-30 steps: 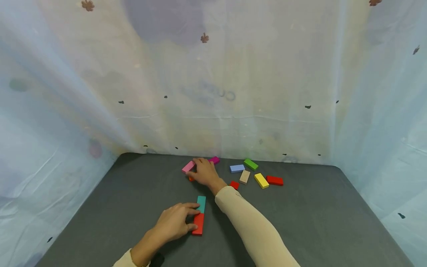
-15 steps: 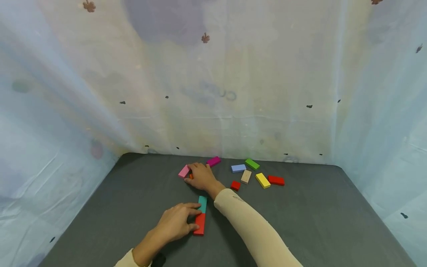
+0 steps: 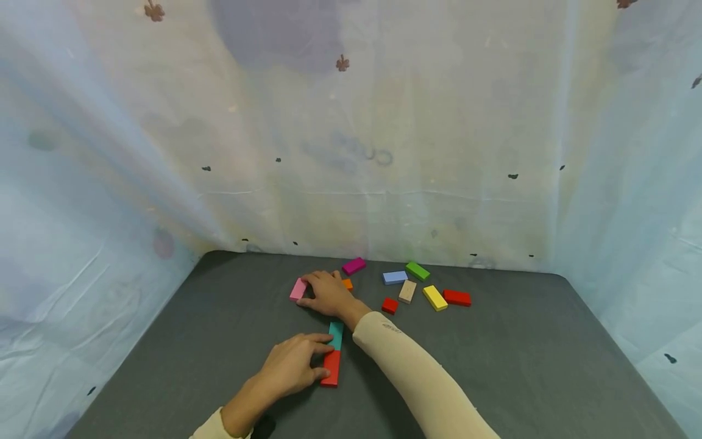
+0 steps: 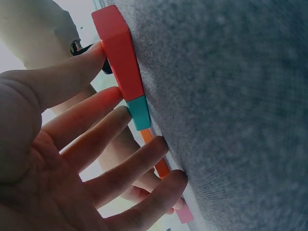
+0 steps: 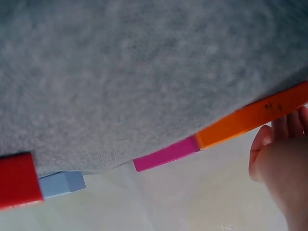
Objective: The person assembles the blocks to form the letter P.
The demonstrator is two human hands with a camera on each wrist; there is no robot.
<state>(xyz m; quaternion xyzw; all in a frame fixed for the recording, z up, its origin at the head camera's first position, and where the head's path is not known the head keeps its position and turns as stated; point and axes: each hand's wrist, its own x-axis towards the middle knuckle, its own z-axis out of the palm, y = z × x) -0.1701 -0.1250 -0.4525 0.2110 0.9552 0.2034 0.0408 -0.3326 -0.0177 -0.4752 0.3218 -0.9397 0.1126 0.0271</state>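
My left hand [image 3: 296, 364] rests with fairly straight fingers beside a red block [image 3: 331, 369] and a teal block [image 3: 336, 335], which lie end to end. In the left wrist view its thumb and two fingers touch the near side of the red block [image 4: 122, 62] and the teal block [image 4: 139, 113]. Farther back, my right hand [image 3: 331, 296] has its thumb and fingertips at the ends of a pink block [image 3: 298, 289], pinching it on the table. An orange block [image 3: 347, 285] shows partly behind that hand; the rest is hidden.
A magenta block [image 3: 353, 266] lies behind the right hand. To the right lie a small red block [image 3: 390, 305], a light blue block [image 3: 395, 278], a plain wooden block [image 3: 407, 291], a green block [image 3: 418, 271], a yellow block [image 3: 435, 298] and another red block [image 3: 457, 297]. A hanging sheet [image 3: 356, 201] encloses the dark table.
My right hand has moved left and nearer with the pink block, which has turned more lengthwise. Orange now shows to the right of that hand. My left hand stays beside the red and teal blocks.
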